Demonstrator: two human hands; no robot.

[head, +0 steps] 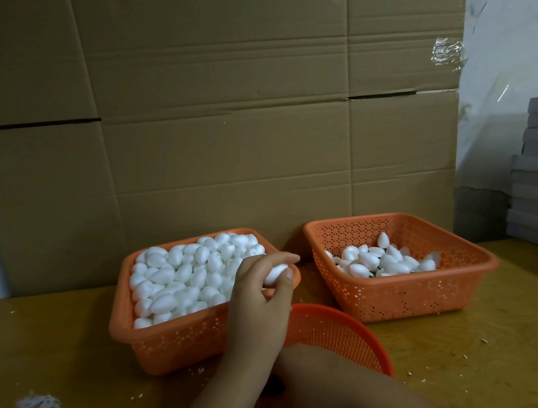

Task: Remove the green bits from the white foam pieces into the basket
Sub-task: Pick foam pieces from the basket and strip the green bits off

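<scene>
Closest of all is a round orange basket (339,335) with tiny mesh holes. The right arm lies across it, and the right hand is hidden behind the other arm — I cannot tell if it holds anything.

The left hand (259,295) reaches up from the bottom. Its thumb and fingers pinch one white foam piece (275,273). The piece is smooth and egg-shaped, and its long way runs from low left to high right. It sits over the near right corner of the full basket (176,341).

There are three orange baskets on the yellowish wooden table (57,354) — one round and two square with dotted holes. The left square one is heaped with white foam eggs, too many to count. The right square basket (408,295) holds a small pile.

Behind stands a wall of brown cardboard (212,108), creased in lines.
</scene>
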